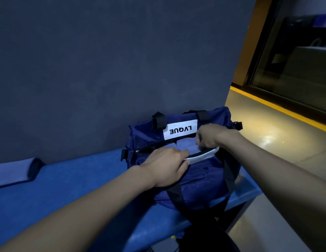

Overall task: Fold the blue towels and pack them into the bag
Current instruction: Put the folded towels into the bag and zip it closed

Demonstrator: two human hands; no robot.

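A navy bag [200, 180] with a white "LVQUE" label and black straps lies on the blue table [67, 188] at its right end. Its top opening is parted, and folded blue towels [185, 144] show inside. My left hand [167, 166] grips the near rim of the opening by the grey-white trim. My right hand [209, 135] is curled at the far right of the opening, pinching the bag's edge or zipper there; which of the two I cannot tell. Another folded blue towel [14, 171] lies at the table's far left.
A dark grey wall [113, 60] stands right behind the table. The table's right end [249, 193] drops to a glossy floor [276, 142] with a yellow line. A black object [209, 239] sits below the near edge.
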